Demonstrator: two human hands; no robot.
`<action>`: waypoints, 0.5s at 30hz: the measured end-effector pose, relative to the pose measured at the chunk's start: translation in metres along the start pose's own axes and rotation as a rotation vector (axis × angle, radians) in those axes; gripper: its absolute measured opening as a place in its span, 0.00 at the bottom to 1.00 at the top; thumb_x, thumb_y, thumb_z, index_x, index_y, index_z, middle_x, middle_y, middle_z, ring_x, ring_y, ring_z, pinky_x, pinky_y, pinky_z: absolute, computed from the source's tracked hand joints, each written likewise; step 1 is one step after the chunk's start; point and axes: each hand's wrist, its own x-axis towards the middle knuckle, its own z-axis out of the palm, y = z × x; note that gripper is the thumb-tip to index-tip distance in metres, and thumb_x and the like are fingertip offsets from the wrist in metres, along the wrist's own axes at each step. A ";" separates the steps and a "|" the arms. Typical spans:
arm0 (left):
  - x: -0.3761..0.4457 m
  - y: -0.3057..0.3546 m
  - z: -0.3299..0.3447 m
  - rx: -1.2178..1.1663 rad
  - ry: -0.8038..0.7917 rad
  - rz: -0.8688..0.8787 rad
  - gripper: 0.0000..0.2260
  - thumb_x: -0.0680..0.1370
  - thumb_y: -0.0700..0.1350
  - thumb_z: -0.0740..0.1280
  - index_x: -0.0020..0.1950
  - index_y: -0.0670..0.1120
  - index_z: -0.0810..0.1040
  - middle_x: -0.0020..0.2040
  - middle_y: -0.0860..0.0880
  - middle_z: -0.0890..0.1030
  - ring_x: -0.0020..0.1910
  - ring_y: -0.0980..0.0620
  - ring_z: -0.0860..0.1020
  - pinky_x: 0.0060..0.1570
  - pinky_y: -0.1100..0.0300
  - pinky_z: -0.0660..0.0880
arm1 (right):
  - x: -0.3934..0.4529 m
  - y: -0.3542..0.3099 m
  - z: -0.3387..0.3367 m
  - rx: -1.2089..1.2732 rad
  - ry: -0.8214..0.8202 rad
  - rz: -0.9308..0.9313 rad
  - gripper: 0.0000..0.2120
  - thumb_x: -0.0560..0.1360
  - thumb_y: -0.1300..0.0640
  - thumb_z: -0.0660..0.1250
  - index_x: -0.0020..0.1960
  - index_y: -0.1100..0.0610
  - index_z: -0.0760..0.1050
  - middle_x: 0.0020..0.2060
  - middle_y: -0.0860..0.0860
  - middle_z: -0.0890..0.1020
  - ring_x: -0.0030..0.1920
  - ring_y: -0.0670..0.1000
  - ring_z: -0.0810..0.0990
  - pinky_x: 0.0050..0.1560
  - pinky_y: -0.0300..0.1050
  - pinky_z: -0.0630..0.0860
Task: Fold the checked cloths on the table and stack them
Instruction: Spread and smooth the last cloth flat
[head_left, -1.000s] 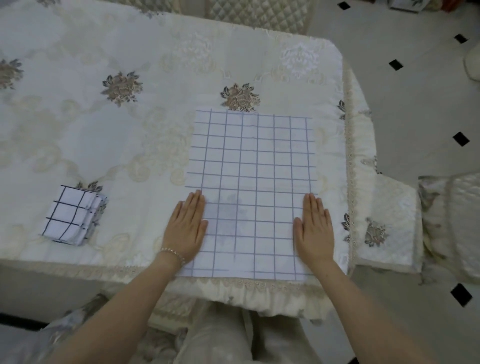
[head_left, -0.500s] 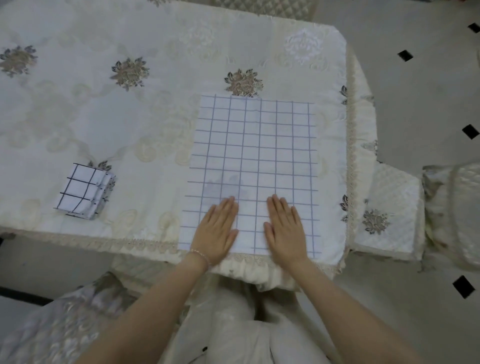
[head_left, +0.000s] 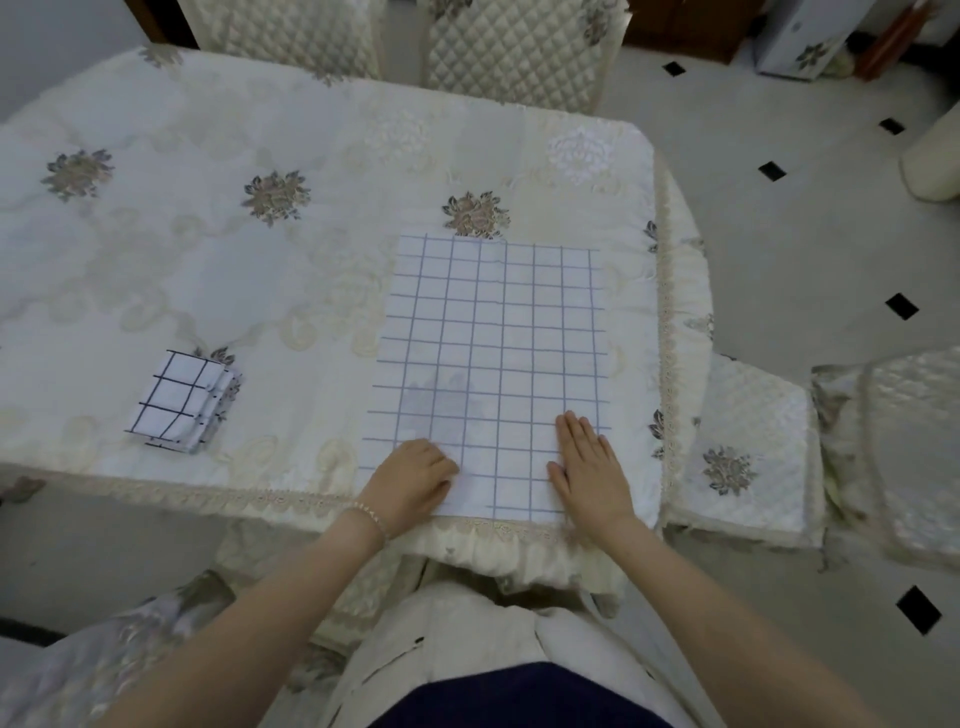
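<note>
Thin, limp cotton, that checked cloth (head_left: 493, 358) (light, easily rucked): left hand (head_left: 410, 480) curls at its near edge, right hand (head_left: 589, 470) presses flat, gripping nothing; take the near corners.

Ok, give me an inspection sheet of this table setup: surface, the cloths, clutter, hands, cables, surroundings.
Surface: table under a cream floral tablecloth, lace trim along the near edge.
Job's things: large checked cloth spread flat at the near right; folded checked cloth lies apart at the near left.
Clutter: nothing seen.
Hands: left hand curled at the large cloth's near left corner; right hand flat on its near right part. Whether the left has a grip is unclear.
Cables: nothing seen.
Surroundings: quilted chairs behind and to the right, tiled floor.
</note>
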 end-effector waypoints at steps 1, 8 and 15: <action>0.001 0.007 -0.001 -0.017 -0.032 0.050 0.04 0.70 0.42 0.65 0.37 0.46 0.79 0.34 0.50 0.78 0.34 0.49 0.77 0.36 0.59 0.76 | 0.000 -0.001 -0.002 0.005 -0.006 0.003 0.31 0.77 0.43 0.35 0.76 0.55 0.36 0.76 0.48 0.41 0.77 0.49 0.42 0.75 0.45 0.40; -0.002 0.023 0.009 0.151 -0.125 0.230 0.09 0.67 0.42 0.71 0.28 0.47 0.73 0.30 0.51 0.72 0.29 0.51 0.72 0.29 0.61 0.69 | 0.001 -0.006 -0.013 0.038 -0.060 0.012 0.30 0.83 0.51 0.49 0.78 0.58 0.39 0.78 0.52 0.43 0.78 0.51 0.42 0.76 0.46 0.42; 0.012 0.031 -0.002 0.118 -0.233 0.173 0.09 0.63 0.40 0.71 0.26 0.46 0.74 0.28 0.51 0.73 0.27 0.51 0.74 0.29 0.64 0.68 | 0.001 -0.014 -0.032 0.153 -0.114 -0.018 0.31 0.81 0.49 0.54 0.78 0.58 0.46 0.78 0.54 0.48 0.78 0.52 0.46 0.75 0.44 0.45</action>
